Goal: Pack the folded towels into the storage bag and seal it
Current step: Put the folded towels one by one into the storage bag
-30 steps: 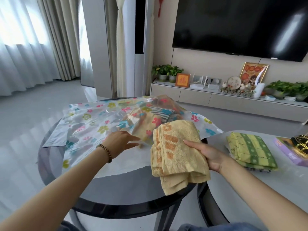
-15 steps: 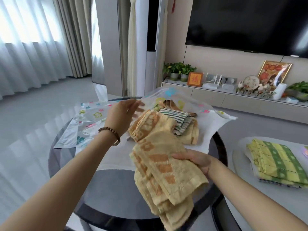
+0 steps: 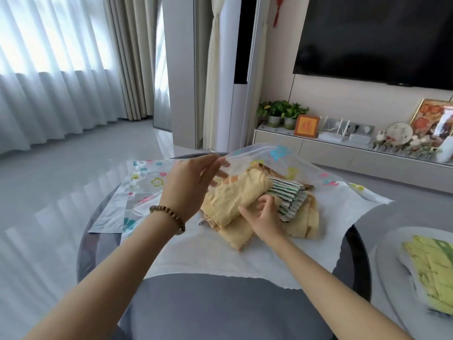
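Observation:
A clear storage bag [image 3: 338, 212] printed with coloured flowers lies on the round dark glass table [image 3: 98, 231]. My left hand [image 3: 188, 190] pinches the bag's upper flap and holds it lifted, so the mouth gapes. My right hand [image 3: 264, 217] grips a folded yellow towel [image 3: 235, 200] with orange marks, which lies in the mouth, partly under the flap. A green-and-white striped towel [image 3: 289, 200] and another yellow towel [image 3: 311, 222] lie beside it inside. A folded green-and-yellow towel [image 3: 434, 266] rests on the white side table at right.
A second flowered bag [image 3: 142, 190] lies flat at the table's far left. A white side table [image 3: 387, 261] touches the round table on the right. Behind stand a low TV cabinet [image 3: 343, 153] with plants and ornaments, a wall TV, and curtains at left.
My right hand has carried the yellow towel forward from the table's near edge into the bag's mouth. My left hand has raised the upper flap higher.

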`<action>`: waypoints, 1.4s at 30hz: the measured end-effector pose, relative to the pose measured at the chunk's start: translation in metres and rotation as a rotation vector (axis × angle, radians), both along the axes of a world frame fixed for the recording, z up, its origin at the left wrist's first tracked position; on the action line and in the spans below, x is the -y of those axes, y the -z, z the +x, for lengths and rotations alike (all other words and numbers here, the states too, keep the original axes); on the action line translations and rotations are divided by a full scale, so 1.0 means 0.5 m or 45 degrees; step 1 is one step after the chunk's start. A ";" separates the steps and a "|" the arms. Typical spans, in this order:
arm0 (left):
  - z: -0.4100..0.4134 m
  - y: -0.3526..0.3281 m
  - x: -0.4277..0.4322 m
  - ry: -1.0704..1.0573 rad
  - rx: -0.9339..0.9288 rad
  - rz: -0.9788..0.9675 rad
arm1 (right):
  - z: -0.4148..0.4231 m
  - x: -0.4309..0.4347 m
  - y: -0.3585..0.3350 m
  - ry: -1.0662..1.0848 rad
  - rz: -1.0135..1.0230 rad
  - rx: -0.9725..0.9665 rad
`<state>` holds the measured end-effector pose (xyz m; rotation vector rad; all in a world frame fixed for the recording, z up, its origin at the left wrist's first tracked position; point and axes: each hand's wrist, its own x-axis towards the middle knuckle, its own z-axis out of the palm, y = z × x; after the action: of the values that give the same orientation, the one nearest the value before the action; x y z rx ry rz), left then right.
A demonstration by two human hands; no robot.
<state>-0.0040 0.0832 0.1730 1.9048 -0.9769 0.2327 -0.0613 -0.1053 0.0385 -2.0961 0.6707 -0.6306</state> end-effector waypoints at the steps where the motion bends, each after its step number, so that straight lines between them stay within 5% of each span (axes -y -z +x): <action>1: 0.000 0.000 0.000 0.002 -0.003 -0.001 | -0.012 0.000 0.021 -0.014 -0.414 0.060; 3: -0.001 0.000 0.000 0.006 -0.017 -0.003 | -0.020 0.000 0.048 -0.189 -0.975 -0.029; 5: -0.002 0.000 0.000 0.002 -0.018 0.002 | -0.006 0.004 0.066 -0.431 -1.107 -0.325; 10: -0.002 0.003 0.001 0.009 -0.054 0.001 | 0.076 -0.009 0.083 -0.442 -0.957 -0.701; 15: 0.006 0.012 0.001 0.019 -0.067 0.003 | 0.156 -0.033 0.057 -0.352 -0.780 -0.829; 26: -0.028 0.067 -0.005 0.095 -0.012 0.395 | -0.213 0.039 0.040 -0.591 -0.656 -0.542; 32: -0.111 0.101 0.046 0.154 0.000 0.472 | -0.474 0.116 0.025 -0.367 -0.366 -0.508; 42: -0.330 0.137 0.373 0.572 -0.053 0.487 | -0.721 0.285 0.008 0.067 -0.134 -0.307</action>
<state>-0.1690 -0.1031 0.1044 1.9502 -1.4674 -0.2749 -0.4216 -0.2478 0.0346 -2.2815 0.8457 -0.4535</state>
